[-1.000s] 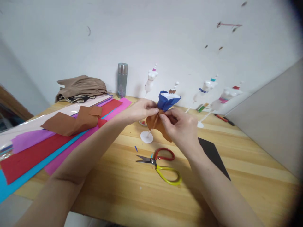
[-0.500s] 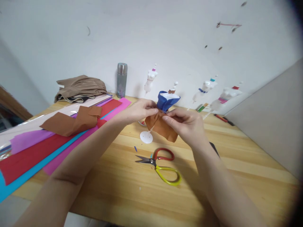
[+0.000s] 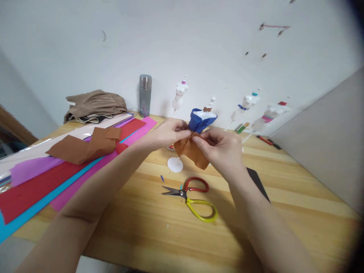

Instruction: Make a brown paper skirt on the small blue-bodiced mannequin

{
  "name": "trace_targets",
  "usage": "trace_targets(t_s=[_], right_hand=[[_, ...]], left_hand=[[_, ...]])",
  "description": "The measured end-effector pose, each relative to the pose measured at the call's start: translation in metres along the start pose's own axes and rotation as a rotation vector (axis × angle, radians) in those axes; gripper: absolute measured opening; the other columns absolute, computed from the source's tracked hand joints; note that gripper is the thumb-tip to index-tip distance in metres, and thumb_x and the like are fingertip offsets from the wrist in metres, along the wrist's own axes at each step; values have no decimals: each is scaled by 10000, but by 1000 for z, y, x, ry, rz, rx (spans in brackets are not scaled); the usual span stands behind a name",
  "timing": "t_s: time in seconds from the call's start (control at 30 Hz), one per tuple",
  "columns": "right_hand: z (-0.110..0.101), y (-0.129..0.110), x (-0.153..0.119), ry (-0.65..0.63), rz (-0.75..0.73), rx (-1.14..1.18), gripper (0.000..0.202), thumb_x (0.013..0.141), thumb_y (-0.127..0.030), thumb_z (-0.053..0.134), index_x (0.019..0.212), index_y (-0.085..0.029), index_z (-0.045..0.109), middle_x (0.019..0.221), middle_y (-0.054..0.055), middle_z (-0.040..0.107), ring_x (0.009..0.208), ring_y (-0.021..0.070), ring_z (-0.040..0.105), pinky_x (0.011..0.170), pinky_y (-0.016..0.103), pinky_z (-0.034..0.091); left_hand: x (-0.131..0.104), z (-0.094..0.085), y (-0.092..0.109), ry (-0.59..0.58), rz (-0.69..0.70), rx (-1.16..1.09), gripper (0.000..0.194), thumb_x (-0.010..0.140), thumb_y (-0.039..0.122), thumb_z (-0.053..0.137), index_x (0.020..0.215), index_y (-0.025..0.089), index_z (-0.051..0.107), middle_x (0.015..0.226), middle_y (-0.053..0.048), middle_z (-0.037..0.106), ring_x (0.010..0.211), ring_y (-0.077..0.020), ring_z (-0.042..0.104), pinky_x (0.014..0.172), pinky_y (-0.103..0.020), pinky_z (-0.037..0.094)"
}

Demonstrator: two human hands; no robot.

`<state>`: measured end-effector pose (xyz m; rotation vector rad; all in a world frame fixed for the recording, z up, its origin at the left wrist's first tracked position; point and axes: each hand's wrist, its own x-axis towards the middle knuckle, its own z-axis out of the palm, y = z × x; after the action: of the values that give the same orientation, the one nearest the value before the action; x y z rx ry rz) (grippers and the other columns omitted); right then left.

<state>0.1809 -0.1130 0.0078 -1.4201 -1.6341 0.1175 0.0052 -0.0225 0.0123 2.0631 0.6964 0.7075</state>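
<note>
A small white dress form (image 3: 205, 113) wears a blue cloth top (image 3: 200, 121) and a brown band at its neck. Brown cloth (image 3: 196, 154) hangs around its waist, above the round white base (image 3: 175, 164). At the waist's left side, my left hand (image 3: 173, 133) pinches the gathered upper edge of this cloth. My right hand (image 3: 223, 148) grips the same edge from the right, thumb on the front of the folds. Scissors (image 3: 186, 194) with one red and one yellow handle lie spread apart on the table below the hands.
On the left lie sheets of coloured cloth (image 3: 42, 180) and brown pieces (image 3: 85, 146). Behind them are folded tan fabric (image 3: 96, 104) and a grey flask (image 3: 145, 96). More dress forms (image 3: 180, 94) stand along the wall. A dark flat object (image 3: 258, 184) lies beside my right forearm.
My right hand has shifted slightly left along the brown cloth, and the cloth's lower right part has drawn in. More of the dark flat object shows beside my right forearm.
</note>
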Motion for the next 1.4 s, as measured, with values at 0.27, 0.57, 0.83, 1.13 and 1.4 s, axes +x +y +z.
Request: trace_targets(t_s=[0.27, 0.57, 0.83, 1.13, 1.4], right_hand=[[-1, -3, 1, -16, 36, -39, 213, 791, -334, 701, 620, -232, 627, 555, 21, 644, 503, 157, 534, 502, 316, 365], [-4, -2, 1, -38, 11, -82, 250, 842, -342, 721, 635, -236, 628, 560, 21, 655, 507, 172, 573, 505, 325, 380], [-3, -2, 0, -1, 5, -73, 206, 809, -350, 709, 644, -229, 681, 562, 17, 683, 493, 170, 583, 498, 311, 383], [-5, -7, -2, -1, -7, -85, 196, 780, -344, 721, 629, -228, 677, 599, 38, 722, 509, 168, 591, 509, 304, 405], [-16, -6, -2, 14, -10, -124, 192, 784, -347, 717, 640, -227, 674, 537, 13, 654, 469, 151, 538, 489, 305, 363]], left_hand=[[0, 1, 0, 25, 10, 5, 145, 898, 248, 644, 961, 138, 715, 911, -51, 766, 886, -157, 689, 817, -258, 546], [0, 2, -2, -8, 57, -98, 196, 851, 314, 747, 906, 129, 719, 884, -66, 769, 857, -158, 700, 808, -265, 550], [0, 10, -1, 113, 50, -136, 149, 819, 273, 738, 760, 142, 698, 752, -51, 742, 783, -164, 698, 737, -261, 552], [-4, 13, 11, 165, 35, -68, 98, 786, 203, 690, 712, 147, 660, 698, -22, 681, 721, -140, 643, 652, -236, 499], [-1, 13, 6, 199, -4, -73, 105, 760, 192, 682, 671, 164, 633, 673, -21, 659, 752, -157, 658, 665, -237, 506]])
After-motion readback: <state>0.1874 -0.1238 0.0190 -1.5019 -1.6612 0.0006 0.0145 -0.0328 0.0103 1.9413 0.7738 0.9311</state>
